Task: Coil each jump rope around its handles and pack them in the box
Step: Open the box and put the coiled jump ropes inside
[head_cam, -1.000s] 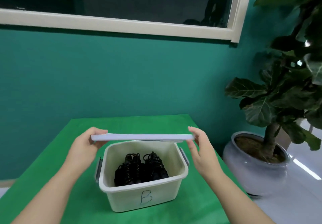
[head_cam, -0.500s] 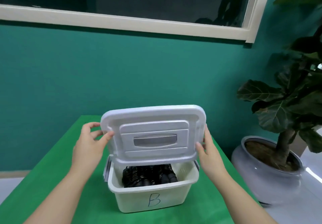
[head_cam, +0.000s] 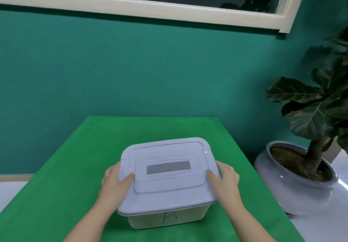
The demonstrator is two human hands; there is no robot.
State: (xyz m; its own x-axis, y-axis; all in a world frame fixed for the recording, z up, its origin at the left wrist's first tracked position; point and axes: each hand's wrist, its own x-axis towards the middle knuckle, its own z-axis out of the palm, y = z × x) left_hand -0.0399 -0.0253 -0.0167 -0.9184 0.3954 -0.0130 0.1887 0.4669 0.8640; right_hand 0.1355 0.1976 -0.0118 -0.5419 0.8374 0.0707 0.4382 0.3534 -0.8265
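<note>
On green table [head_cam: 62, 185], lid [head_cam: 165, 174] covers box [head_cam: 167, 221] between both hands' grip.

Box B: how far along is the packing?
Nearly done. The lid sits on the box, hiding the contents, so the ropes inside cannot be checked. In hand: the left hand and right hand grip the lid's two ends, thumbs on top. Left: whether the side latches are fastened cannot be seen. No ropes lie on the green table.
</note>
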